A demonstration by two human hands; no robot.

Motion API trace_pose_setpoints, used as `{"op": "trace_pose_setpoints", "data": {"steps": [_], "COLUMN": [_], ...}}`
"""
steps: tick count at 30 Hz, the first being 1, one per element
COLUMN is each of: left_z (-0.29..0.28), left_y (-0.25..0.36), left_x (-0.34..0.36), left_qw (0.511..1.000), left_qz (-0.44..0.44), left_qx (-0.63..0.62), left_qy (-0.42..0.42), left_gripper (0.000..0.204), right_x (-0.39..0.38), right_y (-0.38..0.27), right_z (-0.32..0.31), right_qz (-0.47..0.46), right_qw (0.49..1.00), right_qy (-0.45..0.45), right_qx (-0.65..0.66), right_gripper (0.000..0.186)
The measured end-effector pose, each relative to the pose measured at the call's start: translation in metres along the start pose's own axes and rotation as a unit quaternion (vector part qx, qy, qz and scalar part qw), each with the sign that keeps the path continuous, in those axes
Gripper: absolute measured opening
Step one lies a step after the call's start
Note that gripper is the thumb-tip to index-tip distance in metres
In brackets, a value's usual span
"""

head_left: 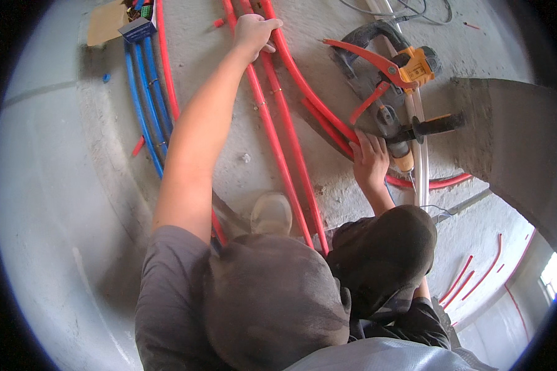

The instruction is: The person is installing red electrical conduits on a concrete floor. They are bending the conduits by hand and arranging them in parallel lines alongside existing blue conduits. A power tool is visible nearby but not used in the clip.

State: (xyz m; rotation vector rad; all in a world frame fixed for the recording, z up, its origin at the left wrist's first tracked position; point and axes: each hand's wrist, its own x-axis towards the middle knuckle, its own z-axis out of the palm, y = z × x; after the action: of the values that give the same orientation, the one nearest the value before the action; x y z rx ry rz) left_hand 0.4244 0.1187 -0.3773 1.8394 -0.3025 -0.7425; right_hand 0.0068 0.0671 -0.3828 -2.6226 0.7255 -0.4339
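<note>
My left hand (254,36) is closed at the far end of the red conduit pipes, its thumb and fingers on the curved red pipe (297,73). That pipe bends away to the right along the concrete. My right hand (371,162) has its fingers curled over the same bend, nearer to me; its grip is partly hidden. A second short red length (329,123) lies alongside the curve. Two straight red pipes (267,117) run toward me under my left hand. Just right of my right hand rests a yellow and black rotary hammer drill (418,67), with a red-handled pipe cutter (377,60) on it.
Blue pipes (143,99) and another red pipe (164,55) run on the left, below an open cardboard box (108,23) of small parts. A white trunking strip (421,161) passes under the drill. A concrete edge (507,130) rises at right. My knees are close in front.
</note>
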Motion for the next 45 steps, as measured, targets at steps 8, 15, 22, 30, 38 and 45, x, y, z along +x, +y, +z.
{"op": "trace_pose_setpoints", "data": {"steps": [8, 15, 22, 30, 38, 45], "left_z": [-0.009, -0.008, -0.014, -0.011, -0.012, -0.015], "left_y": [-0.004, -0.002, -0.005, -0.007, -0.009, 0.001], "left_x": [-0.005, 0.004, 0.011, 0.021, 0.028, 0.016], "left_qw": [0.998, 0.998, 0.999, 0.999, 0.999, 0.999], "left_qz": [-0.022, -0.029, -0.029, -0.032, -0.036, -0.026], "left_qx": [-0.053, -0.050, -0.032, -0.032, -0.024, -0.030], "left_qy": [-0.034, -0.018, -0.021, -0.017, -0.021, -0.021], "left_gripper": [0.031, 0.033, 0.037, 0.038, 0.038, 0.036], "right_x": [-0.003, 0.002, 0.006, 0.009, 0.009, 0.009], "right_y": [0.001, 0.003, -0.002, -0.009, -0.007, -0.015], "right_z": [0.002, 0.003, 0.006, 0.004, 0.012, 0.012], "right_qz": [-0.004, -0.016, 0.002, 0.004, -0.001, 0.017], "right_qw": [1.000, 0.999, 0.999, 0.999, 1.000, 0.999], "right_qy": [0.001, 0.026, 0.013, 0.003, -0.016, -0.031], "right_qx": [0.009, 0.015, 0.033, 0.040, 0.026, 0.018], "right_gripper": [0.034, 0.031, 0.031, 0.029, 0.029, 0.032]}}
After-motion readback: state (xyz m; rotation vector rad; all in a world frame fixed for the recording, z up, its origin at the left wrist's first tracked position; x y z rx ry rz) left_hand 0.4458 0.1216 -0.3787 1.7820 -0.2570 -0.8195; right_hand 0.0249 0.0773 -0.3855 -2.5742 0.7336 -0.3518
